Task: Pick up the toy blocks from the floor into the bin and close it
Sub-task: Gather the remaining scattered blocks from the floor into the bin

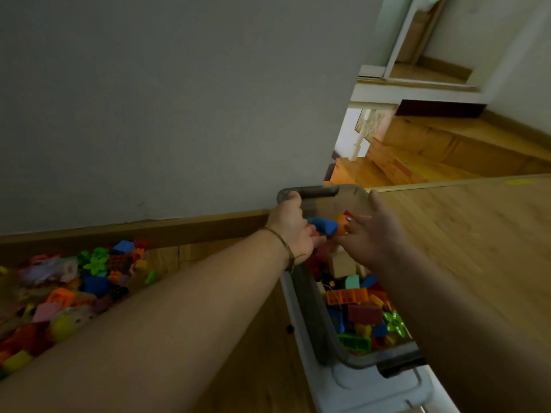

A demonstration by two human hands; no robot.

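We had one grey wall (149, 99) filling most of the view and one wooden floor (462, 234) running under it, all tilted hard. One smoky translucent bin (310, 308) stood on the floor by the wall, open on top, and one white lid (372, 394) lay flat beside its near end, off the bin. There were two heaps of toy blocks, both too many for us to count: a loose pile on the floor (74, 281), well to the left along the skirting, and the blocks already in the bin (363, 314). Two hands were up over the far end of the bin, close together! The left hand (290, 231), with one thin bracelet (283, 244) on its wrist, had its thumb up by the far rim. One blue block (323, 226) sat right against its fingers, and we couldn't tell whether those fingers gripped it or had let it go. The right hand (377, 236) was spread, fingers straight and apart, grasping nothing. One orange block (341, 229) hung between the two hands, just beside the blue one and at the right hand's fingertips, above the bin's inside.
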